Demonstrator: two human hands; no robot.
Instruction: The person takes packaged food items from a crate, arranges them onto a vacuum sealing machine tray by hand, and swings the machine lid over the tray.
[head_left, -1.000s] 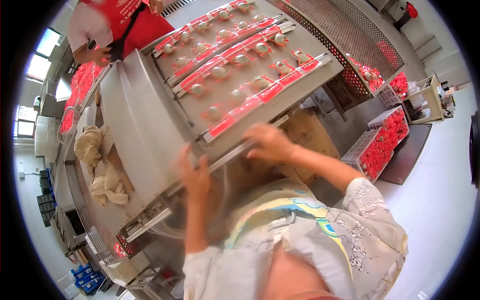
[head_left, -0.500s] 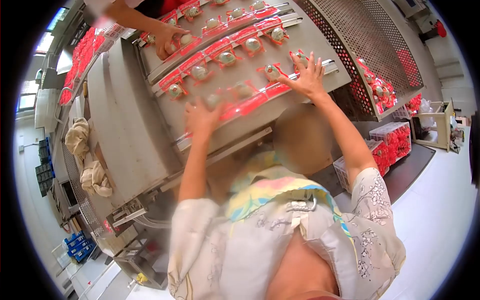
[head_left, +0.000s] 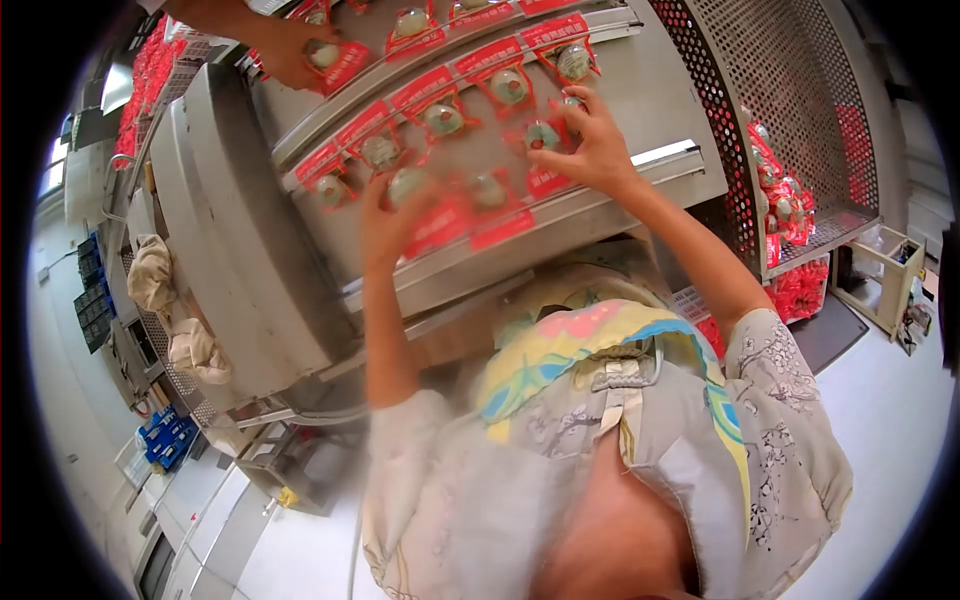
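My left hand, smeared by motion, has its thumb and fingers around the left end egg packet of the near row. At that row's other end, my right hand curls its fingers and thumb around another egg packet. These packets are clear and red, each with a pale greenish egg inside. Between my hands lies a blurred egg packet, its red flap toward me. The near row is beside the front metal bar; part of it is hidden by my fingers.
Beyond lies another row of egg packets along a metal bar. Another person's hand holds a packet at the far left. A raised steel cover stands left; a perforated metal tray with packets is at right.
My hands have come closer together and closed from spread fingers onto the end packets. The near row has shifted away from the front bar. The other person's hand has lifted a packet.
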